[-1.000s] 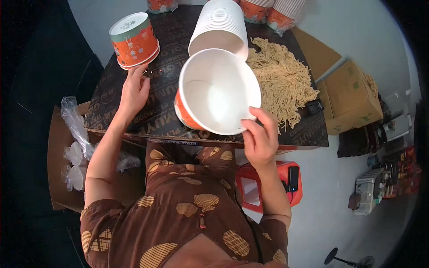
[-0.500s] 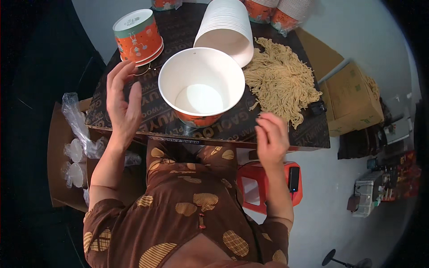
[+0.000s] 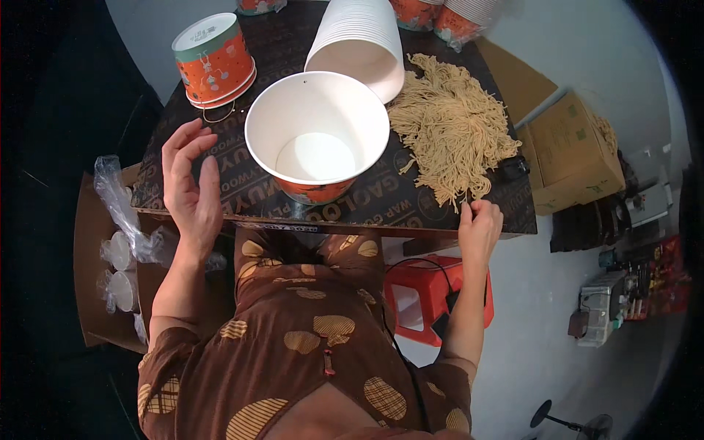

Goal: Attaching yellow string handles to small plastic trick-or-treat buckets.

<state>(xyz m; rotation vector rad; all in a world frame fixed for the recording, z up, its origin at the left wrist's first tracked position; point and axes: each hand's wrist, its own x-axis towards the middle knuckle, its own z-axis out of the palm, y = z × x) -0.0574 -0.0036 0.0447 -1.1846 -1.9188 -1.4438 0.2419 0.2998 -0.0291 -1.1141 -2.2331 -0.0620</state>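
A dark tabletop (image 3: 220,198) covered with pale lettering fills the upper middle of the view, standing on a grey floor with a cardboard box (image 3: 576,158) to its right and a red plastic stool (image 3: 418,297) below its near edge. At the centre of the tabletop stands an open paper bowl (image 3: 317,139) — white inside, orange outside, upright and empty. Just behind it a stack of white bowls (image 3: 359,40) lies on its side, its mouth turned toward the open one and close to its rim. To the right, a heap of dry yellow noodles (image 3: 451,128) spreads across the surface, near the bowl but apart from it. At the far left corner sits a lidded orange bowl (image 3: 214,59), tilted slightly.

The left hand (image 3: 189,180) hovers over the near left edge of the tabletop, fingers spread loosely and palm turned inward, holding nothing, a little apart from the bowl. The right hand (image 3: 478,226) rests at the near right edge, fingers curled narrow, its fingertips touching the lowest strands of the noodles. Clear plastic bags (image 3: 125,227) of small white cups lie in a carton by the left arm.
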